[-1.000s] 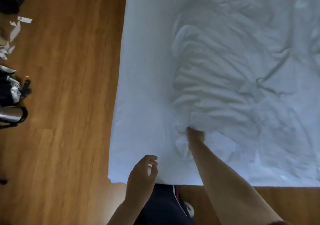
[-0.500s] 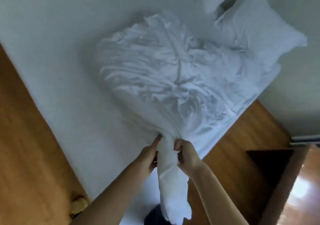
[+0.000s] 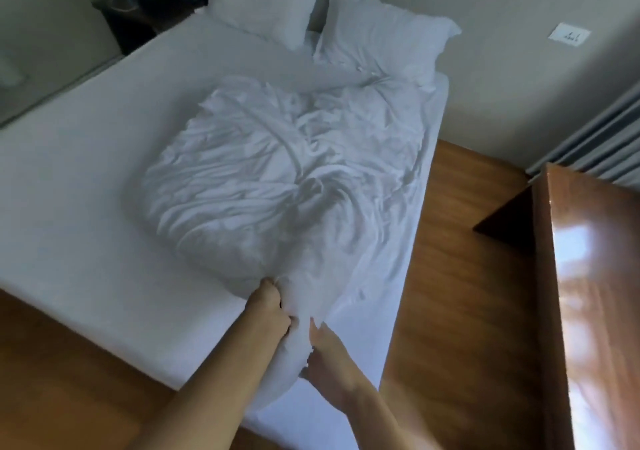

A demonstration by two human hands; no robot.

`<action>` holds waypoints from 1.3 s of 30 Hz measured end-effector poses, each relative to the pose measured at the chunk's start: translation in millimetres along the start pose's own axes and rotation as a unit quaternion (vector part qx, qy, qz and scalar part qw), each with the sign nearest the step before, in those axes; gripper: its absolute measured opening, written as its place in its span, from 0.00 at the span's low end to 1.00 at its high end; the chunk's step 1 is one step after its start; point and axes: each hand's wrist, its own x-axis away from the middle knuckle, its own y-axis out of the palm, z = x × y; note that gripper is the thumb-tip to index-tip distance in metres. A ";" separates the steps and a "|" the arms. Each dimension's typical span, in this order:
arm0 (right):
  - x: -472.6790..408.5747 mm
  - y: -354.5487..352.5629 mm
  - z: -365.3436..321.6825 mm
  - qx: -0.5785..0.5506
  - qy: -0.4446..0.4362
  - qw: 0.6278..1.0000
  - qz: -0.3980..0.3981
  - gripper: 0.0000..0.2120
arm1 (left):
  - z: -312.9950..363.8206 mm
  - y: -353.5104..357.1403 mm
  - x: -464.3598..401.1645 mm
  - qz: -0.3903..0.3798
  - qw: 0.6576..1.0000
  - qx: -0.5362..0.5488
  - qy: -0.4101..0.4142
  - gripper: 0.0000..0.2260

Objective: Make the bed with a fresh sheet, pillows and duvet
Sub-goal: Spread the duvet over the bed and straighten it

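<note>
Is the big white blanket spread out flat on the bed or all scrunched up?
Scrunched up. The duvet lies bunched and creased in the bed's middle, with bare mattress around it.

Dim, soft-focus view; window glare on cabinet (image 3: 581, 276).

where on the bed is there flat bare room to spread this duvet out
The left side of the bed, from the duvet to the left edge, is flat. The right side is crowded by the duvet, with pillows at the head.
</note>
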 end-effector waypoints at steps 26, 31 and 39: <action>-98.7 30.0 74.7 0.197 0.103 0.713 0.665 0.32 | 72.0 -36.9 -148.6 0.070 0.940 -0.335 0.005 0.21; -177.0 148.4 40.1 -0.392 0.110 0.852 0.330 0.29 | 86.2 -77.0 -133.6 0.004 0.948 -0.320 -0.009 0.19; -211.7 124.7 -4.3 -0.400 0.076 0.746 0.527 0.27 | 135.3 -130.9 -186.4 -0.247 0.785 -0.568 0.001 0.24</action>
